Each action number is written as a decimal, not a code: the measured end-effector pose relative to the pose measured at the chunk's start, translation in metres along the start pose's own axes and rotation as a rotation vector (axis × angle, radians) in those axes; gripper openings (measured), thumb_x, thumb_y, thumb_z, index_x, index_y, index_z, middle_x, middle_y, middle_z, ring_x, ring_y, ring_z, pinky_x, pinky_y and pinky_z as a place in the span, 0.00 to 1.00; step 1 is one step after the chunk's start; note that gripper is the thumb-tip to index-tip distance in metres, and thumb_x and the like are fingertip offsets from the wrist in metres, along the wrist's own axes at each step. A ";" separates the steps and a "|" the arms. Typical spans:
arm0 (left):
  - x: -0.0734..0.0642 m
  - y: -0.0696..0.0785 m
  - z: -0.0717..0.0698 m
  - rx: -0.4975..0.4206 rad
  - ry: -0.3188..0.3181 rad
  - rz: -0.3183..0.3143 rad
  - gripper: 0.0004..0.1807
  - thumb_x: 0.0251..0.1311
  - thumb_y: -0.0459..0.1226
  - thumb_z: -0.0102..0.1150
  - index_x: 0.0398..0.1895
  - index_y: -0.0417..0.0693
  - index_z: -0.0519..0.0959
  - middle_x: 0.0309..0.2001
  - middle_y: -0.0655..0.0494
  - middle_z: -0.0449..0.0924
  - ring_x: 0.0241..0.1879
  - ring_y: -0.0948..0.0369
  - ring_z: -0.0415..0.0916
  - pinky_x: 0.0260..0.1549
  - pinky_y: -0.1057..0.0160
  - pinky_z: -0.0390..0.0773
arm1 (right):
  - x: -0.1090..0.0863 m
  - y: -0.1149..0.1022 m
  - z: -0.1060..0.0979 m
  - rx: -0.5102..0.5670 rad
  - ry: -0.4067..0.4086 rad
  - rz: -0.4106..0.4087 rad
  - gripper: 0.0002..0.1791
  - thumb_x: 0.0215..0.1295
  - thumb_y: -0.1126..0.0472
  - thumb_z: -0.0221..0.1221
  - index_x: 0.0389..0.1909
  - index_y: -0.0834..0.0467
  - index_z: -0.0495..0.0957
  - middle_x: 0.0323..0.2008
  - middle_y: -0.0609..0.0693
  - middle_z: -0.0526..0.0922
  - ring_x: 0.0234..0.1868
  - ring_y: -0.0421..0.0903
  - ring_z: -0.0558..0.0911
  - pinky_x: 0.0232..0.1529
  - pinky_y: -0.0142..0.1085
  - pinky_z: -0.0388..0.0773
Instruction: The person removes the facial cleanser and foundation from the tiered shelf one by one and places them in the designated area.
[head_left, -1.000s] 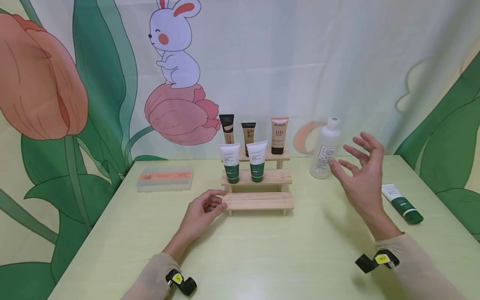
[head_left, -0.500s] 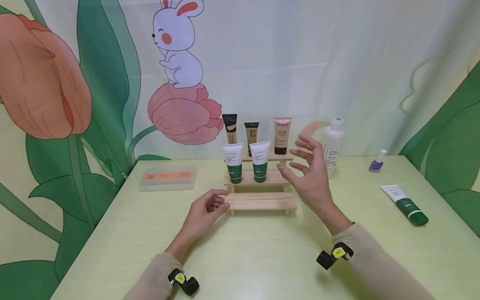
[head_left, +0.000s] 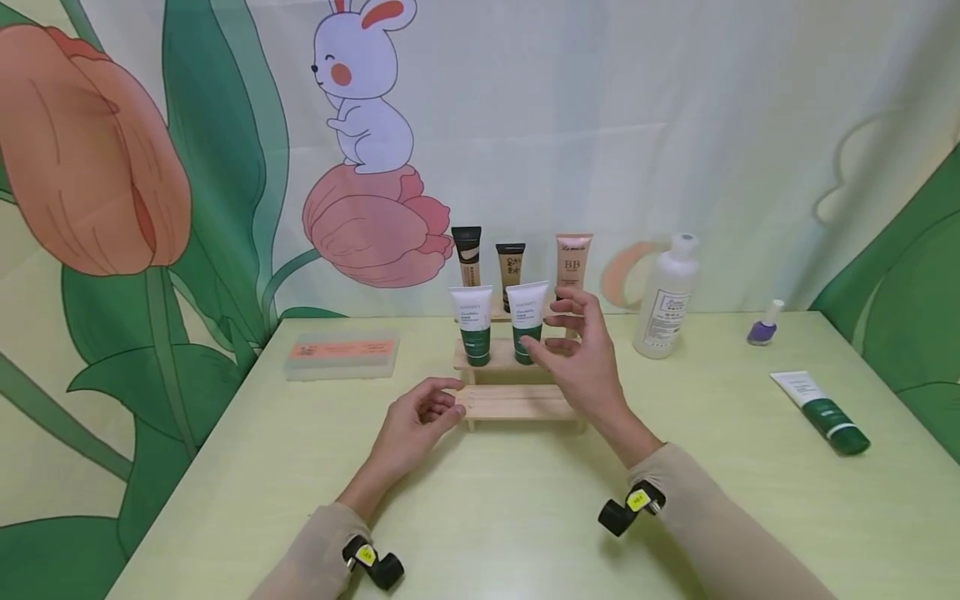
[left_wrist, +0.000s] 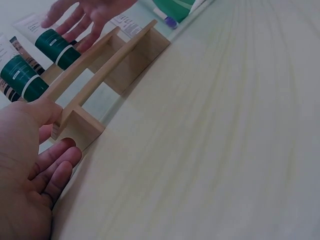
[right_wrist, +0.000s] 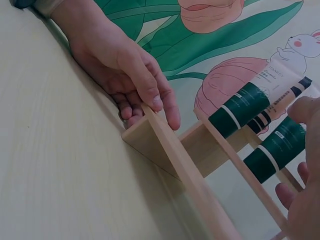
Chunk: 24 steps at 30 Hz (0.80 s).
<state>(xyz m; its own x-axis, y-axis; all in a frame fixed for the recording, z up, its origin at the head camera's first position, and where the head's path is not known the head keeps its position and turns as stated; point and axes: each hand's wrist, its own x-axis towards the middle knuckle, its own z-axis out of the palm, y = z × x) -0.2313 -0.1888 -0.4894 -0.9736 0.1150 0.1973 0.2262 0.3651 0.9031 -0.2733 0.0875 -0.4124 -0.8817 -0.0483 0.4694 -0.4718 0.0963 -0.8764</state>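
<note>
A small three-step wooden rack point(head_left: 517, 404) stands mid-table. My left hand point(head_left: 416, 421) pinches the left end of its lowest step between thumb and forefinger, the other fingers curled below, as the left wrist view shows. On the middle step, two white-and-green tubes stand on their caps: a left tube point(head_left: 472, 321) and a right tube point(head_left: 527, 304). My right hand point(head_left: 588, 358) is beside the right tube, fingers spread and thumb in front of its lower part; contact is unclear. Behind, on the top step, are a black-and-beige tube point(head_left: 468, 258), a black-topped gold tube point(head_left: 512, 265) and a pink BB cream tube point(head_left: 573, 260).
Right of the rack stands a white bottle point(head_left: 666, 304). Farther right are a purple nail polish bottle point(head_left: 765, 325) and another green-and-white tube point(head_left: 821, 414) lying flat. A flat clear case point(head_left: 342, 357) lies at the back left. A printed curtain point(head_left: 510, 125) hangs behind the table.
My right hand has moved left from beside the white bottle to the right tube on the middle step. The left hand has stayed on the rack. The view has shifted slightly.
</note>
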 end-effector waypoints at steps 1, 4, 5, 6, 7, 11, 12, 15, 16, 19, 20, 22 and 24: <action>0.000 0.000 0.000 0.002 -0.001 -0.002 0.18 0.75 0.39 0.74 0.64 0.57 0.87 0.47 0.51 0.88 0.45 0.56 0.83 0.46 0.67 0.82 | 0.000 0.001 0.002 0.000 -0.001 0.004 0.44 0.67 0.67 0.78 0.79 0.55 0.66 0.67 0.59 0.74 0.62 0.51 0.80 0.62 0.56 0.85; 0.000 0.000 0.001 0.006 -0.003 -0.004 0.18 0.75 0.38 0.74 0.64 0.57 0.87 0.46 0.51 0.88 0.45 0.56 0.83 0.46 0.68 0.82 | 0.001 0.004 0.006 -0.001 -0.004 0.006 0.43 0.67 0.69 0.78 0.78 0.55 0.67 0.66 0.57 0.75 0.62 0.52 0.81 0.61 0.56 0.85; 0.000 0.001 0.001 0.007 -0.003 -0.004 0.18 0.75 0.38 0.74 0.64 0.57 0.87 0.46 0.51 0.88 0.44 0.56 0.83 0.46 0.68 0.82 | 0.002 0.005 0.007 -0.002 -0.006 0.004 0.43 0.67 0.69 0.78 0.78 0.55 0.67 0.66 0.56 0.76 0.62 0.52 0.81 0.61 0.56 0.85; 0.000 0.001 0.001 0.006 -0.003 -0.003 0.18 0.75 0.39 0.74 0.64 0.57 0.87 0.46 0.51 0.88 0.44 0.56 0.83 0.46 0.68 0.82 | 0.002 0.006 0.008 -0.002 -0.007 0.001 0.42 0.67 0.69 0.77 0.77 0.55 0.67 0.66 0.56 0.77 0.62 0.53 0.81 0.61 0.56 0.85; 0.000 0.002 0.001 0.005 -0.003 -0.002 0.18 0.75 0.39 0.74 0.64 0.56 0.87 0.46 0.52 0.88 0.44 0.56 0.83 0.46 0.68 0.82 | 0.002 0.006 0.010 -0.005 -0.008 -0.001 0.42 0.67 0.69 0.77 0.77 0.55 0.67 0.65 0.56 0.77 0.62 0.53 0.82 0.60 0.56 0.85; -0.001 0.003 0.001 -0.001 -0.002 -0.001 0.18 0.75 0.39 0.74 0.64 0.56 0.87 0.46 0.52 0.87 0.44 0.57 0.83 0.46 0.68 0.81 | 0.003 0.007 0.013 -0.033 -0.008 0.001 0.40 0.68 0.68 0.77 0.75 0.54 0.67 0.63 0.56 0.80 0.60 0.52 0.82 0.58 0.48 0.87; -0.001 0.003 0.001 -0.002 -0.002 -0.001 0.18 0.75 0.39 0.74 0.64 0.56 0.87 0.46 0.52 0.87 0.44 0.57 0.83 0.46 0.68 0.81 | 0.003 0.007 0.014 -0.043 -0.007 0.001 0.39 0.69 0.68 0.77 0.75 0.54 0.67 0.62 0.56 0.80 0.59 0.52 0.83 0.57 0.46 0.87; 0.000 0.001 0.000 0.000 -0.004 -0.001 0.18 0.75 0.39 0.74 0.64 0.57 0.87 0.46 0.51 0.87 0.44 0.56 0.83 0.45 0.68 0.81 | 0.003 0.007 0.015 -0.077 -0.008 -0.003 0.38 0.70 0.67 0.76 0.74 0.54 0.68 0.60 0.56 0.81 0.58 0.51 0.83 0.55 0.42 0.86; 0.000 0.000 0.000 0.002 -0.004 0.000 0.18 0.75 0.38 0.74 0.64 0.57 0.87 0.46 0.51 0.87 0.44 0.56 0.83 0.45 0.68 0.81 | 0.003 0.006 0.015 -0.084 -0.009 -0.005 0.37 0.70 0.67 0.76 0.73 0.54 0.68 0.60 0.56 0.81 0.57 0.51 0.83 0.54 0.43 0.86; 0.000 0.001 0.000 0.002 -0.002 0.006 0.18 0.75 0.39 0.74 0.64 0.56 0.87 0.46 0.51 0.87 0.44 0.56 0.83 0.45 0.68 0.81 | 0.003 0.006 0.015 -0.098 -0.011 -0.010 0.36 0.71 0.67 0.76 0.73 0.54 0.69 0.58 0.57 0.81 0.56 0.51 0.83 0.54 0.44 0.86; 0.000 0.001 0.000 0.002 -0.001 0.006 0.17 0.75 0.39 0.73 0.64 0.56 0.87 0.46 0.51 0.87 0.44 0.56 0.83 0.45 0.68 0.81 | 0.003 0.005 0.015 -0.099 -0.010 -0.009 0.36 0.71 0.67 0.76 0.73 0.54 0.69 0.58 0.56 0.81 0.56 0.51 0.83 0.54 0.45 0.86; -0.001 0.001 0.000 0.002 -0.002 0.004 0.17 0.75 0.39 0.73 0.64 0.56 0.87 0.46 0.51 0.87 0.44 0.56 0.82 0.45 0.68 0.81 | 0.003 0.006 0.014 -0.103 -0.004 -0.009 0.35 0.71 0.67 0.75 0.72 0.54 0.69 0.58 0.56 0.81 0.56 0.50 0.83 0.53 0.42 0.86; -0.001 0.000 0.000 0.003 -0.004 -0.002 0.17 0.75 0.39 0.73 0.64 0.57 0.87 0.47 0.51 0.87 0.44 0.56 0.82 0.45 0.68 0.81 | 0.003 0.005 0.011 -0.106 0.008 -0.016 0.35 0.71 0.67 0.75 0.72 0.54 0.69 0.58 0.56 0.82 0.55 0.50 0.84 0.53 0.41 0.86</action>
<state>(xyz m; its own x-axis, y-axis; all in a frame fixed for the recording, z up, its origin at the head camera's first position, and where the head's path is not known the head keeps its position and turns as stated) -0.2304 -0.1893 -0.4892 -0.9738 0.1178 0.1946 0.2248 0.3684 0.9021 -0.2784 0.0766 -0.4171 -0.8738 -0.0429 0.4843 -0.4825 0.2001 -0.8527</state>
